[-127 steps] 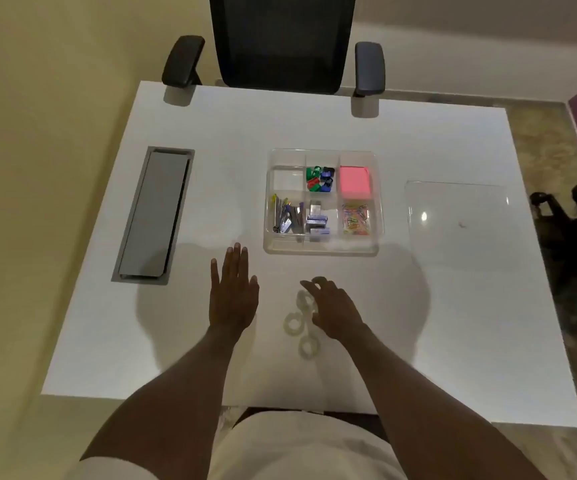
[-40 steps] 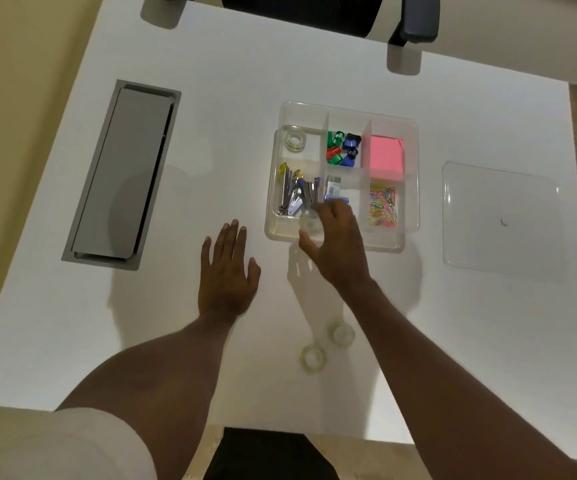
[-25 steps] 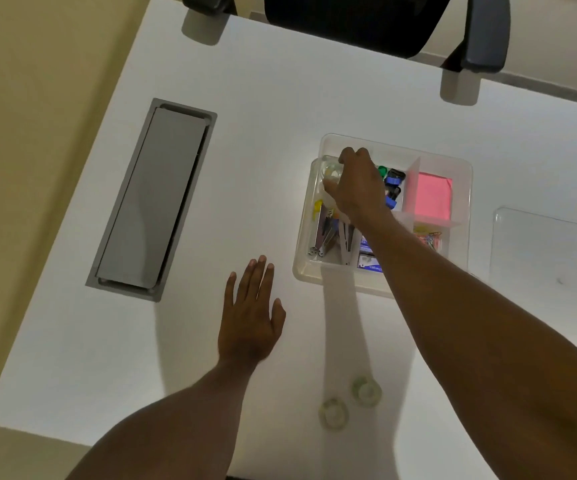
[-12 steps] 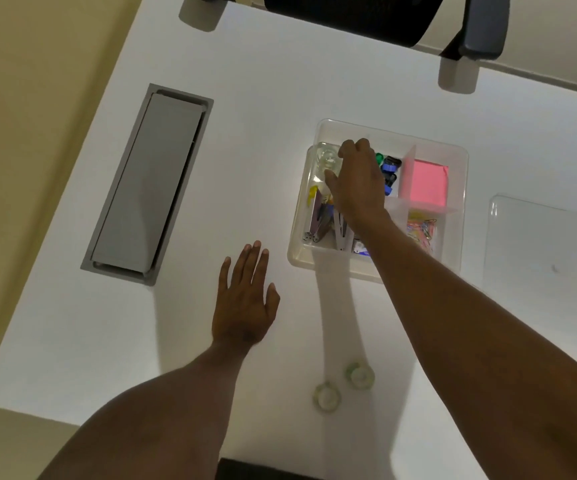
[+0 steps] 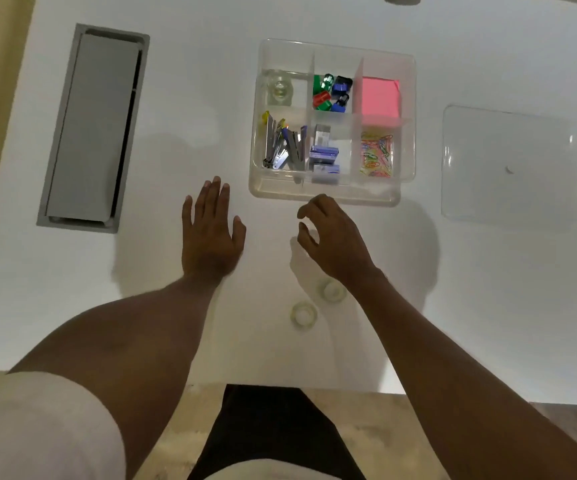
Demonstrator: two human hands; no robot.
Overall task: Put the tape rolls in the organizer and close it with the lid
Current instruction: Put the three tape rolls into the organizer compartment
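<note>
A clear plastic organizer (image 5: 325, 197) with several compartments sits on the white desk. Clear tape rolls (image 5: 279, 89) lie stacked in its far-left compartment. Two more clear tape rolls lie on the desk near me: one (image 5: 332, 290) beside my right wrist, the other (image 5: 303, 313) just left of it. My right hand (image 5: 335, 240) hovers between the organizer and those rolls, fingers curled apart, holding nothing. My left hand (image 5: 210, 233) rests flat on the desk, fingers spread. The clear lid (image 5: 508, 168) lies flat to the right of the organizer.
The other compartments hold coloured binder clips (image 5: 332, 92), pink sticky notes (image 5: 380, 98), staple removers (image 5: 283, 145), staple boxes (image 5: 324, 157) and paper clips (image 5: 377, 154). A grey cable hatch (image 5: 94, 128) is set into the desk at left. The desk's near edge runs just above my lap.
My right hand let go of a tape roll in the far-left compartment and drew back toward me, now empty above the desk. My left hand stayed flat.
</note>
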